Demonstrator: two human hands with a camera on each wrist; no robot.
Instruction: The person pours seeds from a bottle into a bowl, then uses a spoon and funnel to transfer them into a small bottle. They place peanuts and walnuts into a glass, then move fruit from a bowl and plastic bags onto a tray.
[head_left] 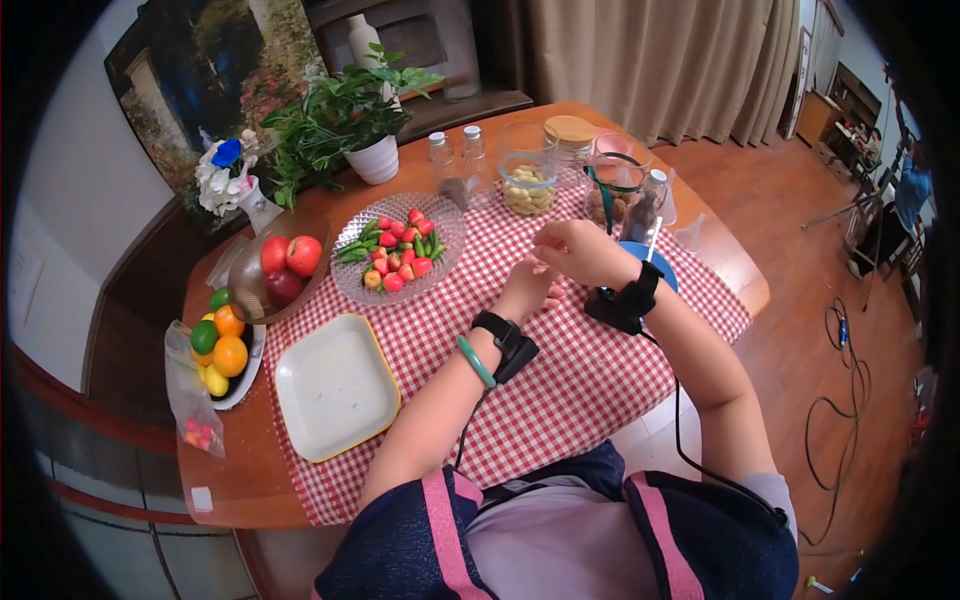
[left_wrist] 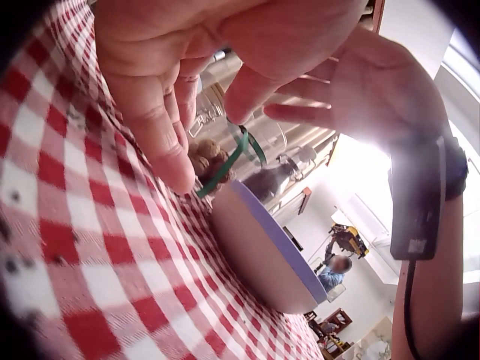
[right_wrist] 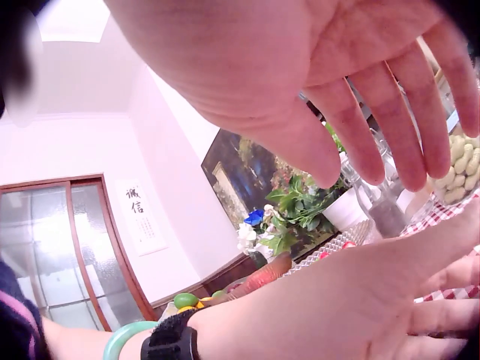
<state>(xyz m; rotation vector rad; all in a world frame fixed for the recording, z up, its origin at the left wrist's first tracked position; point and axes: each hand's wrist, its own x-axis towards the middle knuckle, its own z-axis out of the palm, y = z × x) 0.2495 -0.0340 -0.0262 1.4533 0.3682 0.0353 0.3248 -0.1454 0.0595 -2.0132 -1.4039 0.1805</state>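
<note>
A person's left hand (head_left: 528,288) and right hand (head_left: 590,252) hover close together above a red-and-white checked cloth (head_left: 480,380) on a wooden table (head_left: 235,485). Both hands are released — the left's fingers loosely bent, the right's extended — though whether the 2 touch each other cannot be told. Below the right wrist, toward the table's right edge, sits a blue-rimmed bowl (head_left: 668,274), partly hidden by the arm, a white stick (head_left: 655,238) slanting up beside or from it. Beyond the hands, toward the far edge, stand a glass jar of peanuts (head_left: 528,200), a jar of brown nuts (head_left: 605,208) with a green ribbon, and a wooden-lidded jar (head_left: 570,130). Also at the far edge are 2 white-capped bottles (head_left: 475,155), near a potted plant (head_left: 375,160). Left of the hands, a clear glass bowl (head_left: 450,225) carries red fruit and green peppers. A white tray (head_left: 337,385) lies toward the near left corner; at the left edge, a brown bowl (head_left: 248,280) holds 3 large red fruits — just beside a plate (head_left: 240,393) of citrus.
</note>
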